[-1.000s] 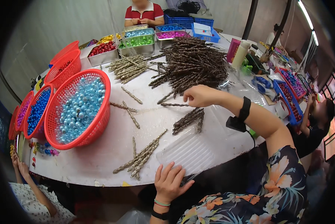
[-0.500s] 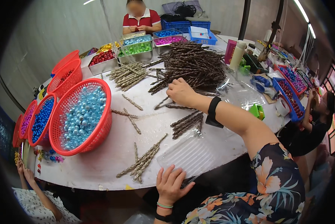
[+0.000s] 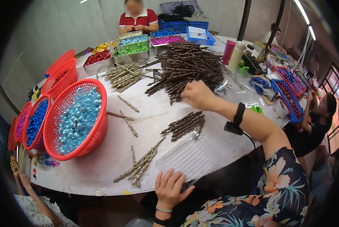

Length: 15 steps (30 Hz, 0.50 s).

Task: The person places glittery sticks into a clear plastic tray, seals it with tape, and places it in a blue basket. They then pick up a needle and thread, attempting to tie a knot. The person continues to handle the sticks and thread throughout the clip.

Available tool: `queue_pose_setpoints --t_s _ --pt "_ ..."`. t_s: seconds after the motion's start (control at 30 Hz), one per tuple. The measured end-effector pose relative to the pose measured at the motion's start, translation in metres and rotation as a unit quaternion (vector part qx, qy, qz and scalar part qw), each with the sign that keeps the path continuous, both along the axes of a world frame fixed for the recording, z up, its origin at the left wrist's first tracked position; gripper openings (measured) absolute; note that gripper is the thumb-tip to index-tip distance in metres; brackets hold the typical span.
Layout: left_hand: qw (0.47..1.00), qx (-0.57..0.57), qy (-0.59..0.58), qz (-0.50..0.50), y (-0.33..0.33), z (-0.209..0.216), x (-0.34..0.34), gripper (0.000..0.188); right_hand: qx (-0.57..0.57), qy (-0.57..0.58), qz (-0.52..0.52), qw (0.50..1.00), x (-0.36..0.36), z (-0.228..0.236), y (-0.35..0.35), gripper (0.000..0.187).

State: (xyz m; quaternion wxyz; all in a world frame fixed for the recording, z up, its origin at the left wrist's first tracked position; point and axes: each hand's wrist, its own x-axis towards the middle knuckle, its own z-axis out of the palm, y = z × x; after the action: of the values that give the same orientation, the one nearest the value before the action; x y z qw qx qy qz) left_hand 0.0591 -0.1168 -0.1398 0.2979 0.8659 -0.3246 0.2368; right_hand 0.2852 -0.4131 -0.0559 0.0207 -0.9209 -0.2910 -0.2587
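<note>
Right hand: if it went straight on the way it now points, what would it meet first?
Probably the near left edge of the large pile of dark brown sticks, just ahead of the right hand; depth is unclear, so it might pass above.

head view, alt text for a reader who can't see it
A person's right hand is at the near edge of a heap of dark brown sticks on a white table, the left hand at a clear ridged plastic tray. To the left are loose gold-coloured sticks and a red basket of pale blue beads.
</note>
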Motion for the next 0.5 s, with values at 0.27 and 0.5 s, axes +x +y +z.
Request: queue_pose_setpoints --t_s 0.27,0.5 --pt "1.000 -0.010 -0.003 -0.004 -0.002 -0.001 0.001 0.038 0.003 0.014 -0.055 0.998 0.017 0.002 -0.017 0.008" --pt "1.000 -0.002 -0.002 0.009 -0.001 0.000 0.000 0.037 -0.056 0.287 -0.018 0.956 -0.011 -0.002 0.000 0.018"
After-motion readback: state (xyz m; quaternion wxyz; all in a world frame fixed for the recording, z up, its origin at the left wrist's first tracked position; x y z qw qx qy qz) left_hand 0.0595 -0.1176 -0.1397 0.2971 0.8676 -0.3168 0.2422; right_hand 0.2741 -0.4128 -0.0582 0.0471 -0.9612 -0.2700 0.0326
